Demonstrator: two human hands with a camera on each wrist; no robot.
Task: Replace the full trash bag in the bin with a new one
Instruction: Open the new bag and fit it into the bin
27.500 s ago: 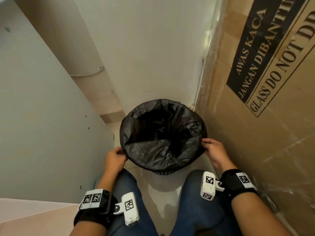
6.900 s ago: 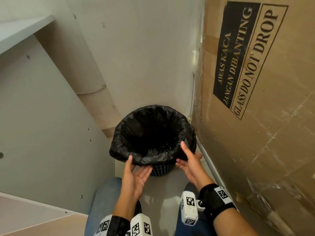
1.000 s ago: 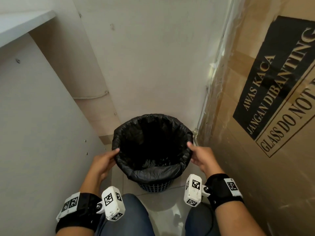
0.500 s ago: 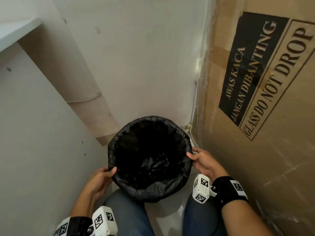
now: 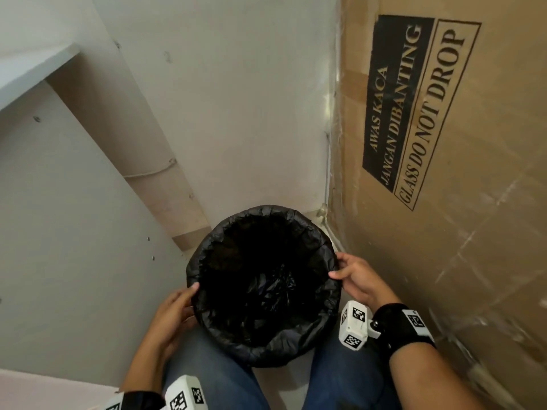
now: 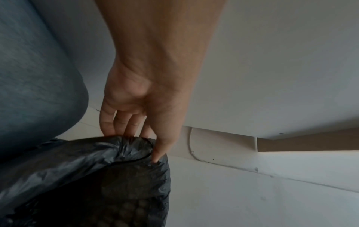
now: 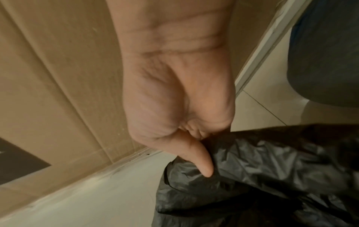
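Observation:
A round bin lined with a black trash bag stands on the floor between my knees. The bag is folded over the rim, and its crumpled bottom shows inside. My left hand grips the bin's near-left rim, thumb on top. In the left wrist view the left hand pinches the bag-covered rim, above the bin's mesh wall. My right hand grips the right rim. In the right wrist view the right hand has its thumb pressed on the plastic and its fingers curled under the fold.
A tall cardboard box marked "GLASS DO NOT DROP" stands close on the right. A white wall is behind the bin, and a grey-white panel under a shelf closes the left. My jeans-clad knees flank the bin.
The bin has come nearer to me and now sits between my knees. Both hands have stayed on its rim, left and right.

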